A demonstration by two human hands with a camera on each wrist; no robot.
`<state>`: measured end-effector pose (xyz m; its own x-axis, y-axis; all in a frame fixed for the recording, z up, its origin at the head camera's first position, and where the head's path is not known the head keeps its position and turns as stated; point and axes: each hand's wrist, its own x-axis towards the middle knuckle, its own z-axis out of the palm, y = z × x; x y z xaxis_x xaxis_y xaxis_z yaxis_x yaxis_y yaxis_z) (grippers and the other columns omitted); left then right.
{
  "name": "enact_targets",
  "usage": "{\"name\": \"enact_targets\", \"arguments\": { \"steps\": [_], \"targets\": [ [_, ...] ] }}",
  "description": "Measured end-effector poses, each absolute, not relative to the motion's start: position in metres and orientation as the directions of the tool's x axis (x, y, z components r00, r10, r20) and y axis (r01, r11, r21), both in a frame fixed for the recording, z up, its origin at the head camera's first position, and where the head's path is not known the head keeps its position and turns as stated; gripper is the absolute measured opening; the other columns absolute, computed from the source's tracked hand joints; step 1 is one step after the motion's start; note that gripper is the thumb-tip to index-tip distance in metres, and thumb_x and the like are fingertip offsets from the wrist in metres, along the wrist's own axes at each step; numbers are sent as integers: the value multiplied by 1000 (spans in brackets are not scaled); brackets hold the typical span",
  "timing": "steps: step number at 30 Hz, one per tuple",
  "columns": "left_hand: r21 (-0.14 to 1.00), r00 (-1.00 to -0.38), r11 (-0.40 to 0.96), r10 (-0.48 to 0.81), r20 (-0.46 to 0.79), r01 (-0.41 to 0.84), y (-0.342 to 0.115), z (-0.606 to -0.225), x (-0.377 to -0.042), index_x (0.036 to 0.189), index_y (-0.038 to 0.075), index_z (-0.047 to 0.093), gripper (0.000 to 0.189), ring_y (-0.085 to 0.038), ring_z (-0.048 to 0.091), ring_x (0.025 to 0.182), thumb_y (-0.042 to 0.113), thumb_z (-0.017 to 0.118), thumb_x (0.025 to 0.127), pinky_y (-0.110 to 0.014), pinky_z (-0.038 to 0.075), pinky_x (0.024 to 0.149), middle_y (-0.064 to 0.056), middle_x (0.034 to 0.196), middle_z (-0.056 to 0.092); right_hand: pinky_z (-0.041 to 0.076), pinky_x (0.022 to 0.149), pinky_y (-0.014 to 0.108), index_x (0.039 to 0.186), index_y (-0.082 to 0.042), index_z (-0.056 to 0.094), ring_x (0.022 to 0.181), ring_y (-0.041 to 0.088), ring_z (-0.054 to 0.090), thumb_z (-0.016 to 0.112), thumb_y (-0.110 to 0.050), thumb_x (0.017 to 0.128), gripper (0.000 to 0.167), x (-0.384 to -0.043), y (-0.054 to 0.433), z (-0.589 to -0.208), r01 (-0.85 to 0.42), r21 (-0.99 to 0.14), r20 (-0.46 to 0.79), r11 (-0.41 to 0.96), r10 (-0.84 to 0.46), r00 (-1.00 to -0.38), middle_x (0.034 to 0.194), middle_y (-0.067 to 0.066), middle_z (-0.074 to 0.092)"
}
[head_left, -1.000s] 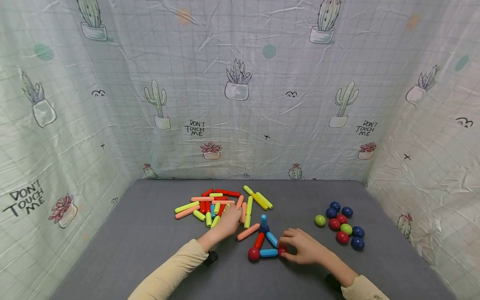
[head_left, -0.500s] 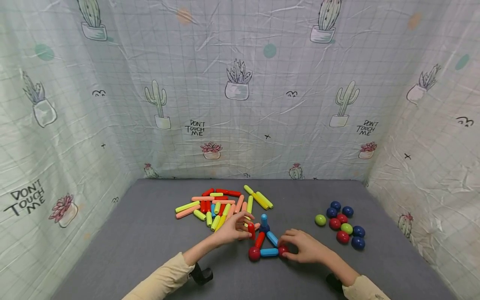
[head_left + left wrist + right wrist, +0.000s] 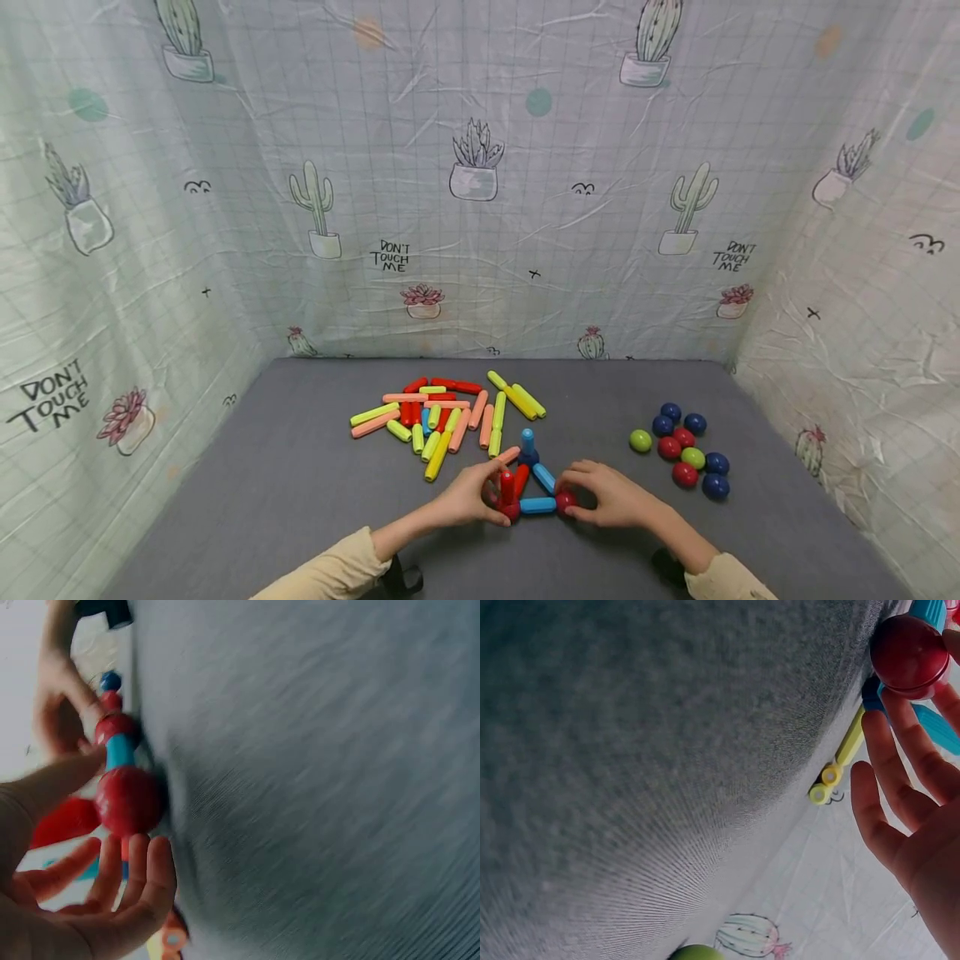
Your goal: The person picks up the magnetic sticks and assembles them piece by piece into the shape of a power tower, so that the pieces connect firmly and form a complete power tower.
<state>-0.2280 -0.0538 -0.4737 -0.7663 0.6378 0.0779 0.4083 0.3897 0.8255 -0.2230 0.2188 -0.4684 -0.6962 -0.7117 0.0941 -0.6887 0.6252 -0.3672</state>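
A flat triangle of rods and balls lies on the grey table. My left hand (image 3: 471, 493) holds the red ball (image 3: 129, 801) at its left corner, thumb on one side and fingers on the other. A red rod (image 3: 507, 487) stands upright on that ball. At the right corner, my right hand (image 3: 611, 493) grips the other red ball (image 3: 909, 656) with thumb and fingertips. A blue rod (image 3: 537, 505) joins these two balls. The far corner is a dark blue ball (image 3: 528, 457) with a light blue rod (image 3: 528, 440) upright on it.
Several loose rods in yellow, red and salmon (image 3: 450, 404) lie behind my left hand. One salmon rod (image 3: 509, 455) lies close to the triangle. Loose balls (image 3: 684, 450) in blue, red and green sit to the right. A cactus-print curtain (image 3: 480, 250) encloses the table.
My left hand has lifted a red rod from the pile and brought it right and nearer to the left red ball, where it now stands upright. The right hand has stayed at its ball.
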Motion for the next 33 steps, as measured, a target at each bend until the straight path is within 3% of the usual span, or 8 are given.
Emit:
{"name": "enact_targets", "arguments": {
  "steps": [6, 12, 17, 22, 33],
  "targets": [
    [793, -775, 428, 626, 84, 433, -52, -481, -223, 108, 3, 55, 46, -3, 53, 60, 3, 75, 67, -15, 46, 58, -6, 81, 58, 45, 74, 24, 104, -25, 57, 85, 2, 49, 61, -33, 83, 23, -222, 221, -469, -635, -431, 34, 641, -692, -721, 96, -15, 54],
    [757, -789, 461, 604, 114, 462, -44, -481, -231, 112, 2, 55, 48, -6, 56, 64, -1, 73, 68, -15, 46, 59, -9, 87, 61, 46, 73, 24, 103, -25, 58, 85, 0, 49, 61, -34, 82, 24, -220, 224, -468, -635, -426, 18, 645, -695, -718, 94, -15, 53],
    [759, -807, 452, 568, 160, 469, -39, -481, -241, 96, -1, 57, 31, -10, 58, 63, -5, 70, 68, -15, 47, 57, -14, 86, 63, 46, 71, 22, 102, -24, 58, 85, 2, 51, 64, -33, 80, 25, -218, 225, -466, -653, -406, 49, 640, -698, -715, 93, -15, 54],
    [789, -831, 445, 539, 142, 424, -38, -482, -250, 94, -2, 58, 26, -9, 56, 61, -6, 67, 71, -16, 46, 53, -16, 87, 64, 44, 69, 21, 104, -26, 59, 83, 2, 51, 65, -32, 79, 26, -218, 224, -467, -677, -395, 68, 621, -715, -695, 91, -16, 55],
    [798, -836, 422, 520, 176, 430, -45, -471, -270, 96, -8, 58, 25, -27, 61, 75, -4, 65, 73, -21, 49, 61, -21, 89, 63, 43, 68, 20, 105, -27, 60, 81, 3, 52, 63, -31, 81, 25, -219, 217, -468, -709, -391, 112, 586, -735, -669, 89, -16, 57]
  ]
}}
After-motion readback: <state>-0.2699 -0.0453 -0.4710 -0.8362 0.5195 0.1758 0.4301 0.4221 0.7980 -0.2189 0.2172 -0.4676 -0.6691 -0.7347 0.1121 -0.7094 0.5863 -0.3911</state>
